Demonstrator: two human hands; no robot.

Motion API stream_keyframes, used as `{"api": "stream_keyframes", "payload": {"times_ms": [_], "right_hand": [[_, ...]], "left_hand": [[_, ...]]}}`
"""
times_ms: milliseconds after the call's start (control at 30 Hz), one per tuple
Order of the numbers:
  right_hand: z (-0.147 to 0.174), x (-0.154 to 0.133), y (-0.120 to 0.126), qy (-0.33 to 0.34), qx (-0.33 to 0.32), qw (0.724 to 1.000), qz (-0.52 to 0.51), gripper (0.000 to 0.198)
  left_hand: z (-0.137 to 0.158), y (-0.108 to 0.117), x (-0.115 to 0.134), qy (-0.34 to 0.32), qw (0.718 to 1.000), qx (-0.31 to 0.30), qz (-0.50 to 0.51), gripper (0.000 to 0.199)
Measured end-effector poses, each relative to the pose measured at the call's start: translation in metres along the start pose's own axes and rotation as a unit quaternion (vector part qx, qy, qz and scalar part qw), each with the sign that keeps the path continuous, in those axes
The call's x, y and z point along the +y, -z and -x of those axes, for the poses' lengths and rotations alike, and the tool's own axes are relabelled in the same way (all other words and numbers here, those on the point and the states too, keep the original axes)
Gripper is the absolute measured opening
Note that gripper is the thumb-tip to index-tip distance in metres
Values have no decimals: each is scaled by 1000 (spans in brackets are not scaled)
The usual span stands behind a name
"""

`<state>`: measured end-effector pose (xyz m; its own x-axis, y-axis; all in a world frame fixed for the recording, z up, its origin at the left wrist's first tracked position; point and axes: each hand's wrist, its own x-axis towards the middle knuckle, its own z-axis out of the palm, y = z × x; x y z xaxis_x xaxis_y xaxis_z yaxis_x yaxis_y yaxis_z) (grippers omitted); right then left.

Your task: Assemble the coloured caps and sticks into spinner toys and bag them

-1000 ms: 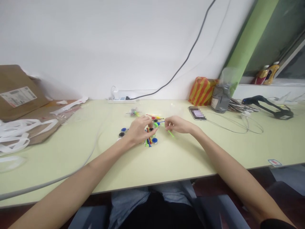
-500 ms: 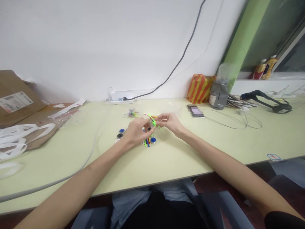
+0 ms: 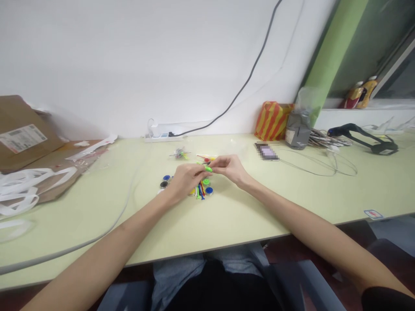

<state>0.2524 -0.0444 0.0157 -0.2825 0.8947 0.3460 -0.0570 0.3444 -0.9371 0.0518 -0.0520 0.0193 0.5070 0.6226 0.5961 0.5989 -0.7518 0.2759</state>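
My left hand [image 3: 186,181] and my right hand [image 3: 230,169] meet above the table, fingertips pinched on a small bright green plastic piece [image 3: 209,169]. A thin dark bit shows just above it, too small to make out. Under and around my left hand lie small round discs: a blue disc [image 3: 209,190], a green disc [image 3: 206,182], a black disc [image 3: 164,184] and another blue one. Thin coloured plastic sticks [image 3: 201,192] in green, blue, red and white lie between them, partly hidden by the left hand.
Behind my hands lie a small assembled piece [image 3: 180,153] and a red stick. A power strip [image 3: 162,137] stands against the wall. Cardboard [image 3: 24,134] and white straps are at left. A phone [image 3: 266,151], a striped bag [image 3: 272,121] and a black headset-like frame [image 3: 363,134] sit at right.
The green piece has turned from upright and slanting to lying nearly level between my fingers. My left fingers have closed in, and the green disc beneath now shows.
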Motion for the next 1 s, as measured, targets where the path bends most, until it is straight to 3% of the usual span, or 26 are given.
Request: {"api": "stream_keyframes", "payload": {"times_ms": [233, 500, 800, 900, 1000], "right_hand": [[0, -5, 3, 26, 13, 1000, -11, 23], [2, -13, 0, 109, 12, 990, 88, 16], [5, -22, 5, 109, -30, 992, 47, 27], [2, -21, 2, 92, -53, 994, 22, 38], [-3, -13, -1, 64, -53, 996, 24, 41]], "left_hand": [[1, -1, 2, 3, 1000, 14, -11, 26], [2, -1, 3, 10, 999, 30, 32, 32], [2, 8, 9, 3, 997, 37, 66, 37], [-1, 11, 3, -22, 998, 55, 19, 37], [-2, 13, -3, -60, 996, 35, -48, 34]]}}
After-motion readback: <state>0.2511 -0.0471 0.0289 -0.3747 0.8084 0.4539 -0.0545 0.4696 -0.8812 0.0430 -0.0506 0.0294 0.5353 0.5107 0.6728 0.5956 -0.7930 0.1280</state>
